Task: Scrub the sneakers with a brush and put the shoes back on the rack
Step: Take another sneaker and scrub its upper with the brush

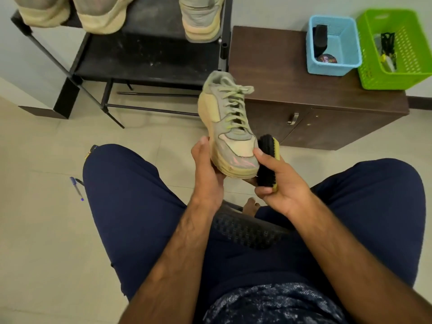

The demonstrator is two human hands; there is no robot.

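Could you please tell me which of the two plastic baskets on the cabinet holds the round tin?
The blue basket, nearer the shoe rack: the round tin lies in it beside a dark object. The green basket holds thin, stringy items.

Scuffed matt fabric is seen on the sneaker, black bristles on the brush, dusty black metal on the rack, perforated plastic on both baskets.
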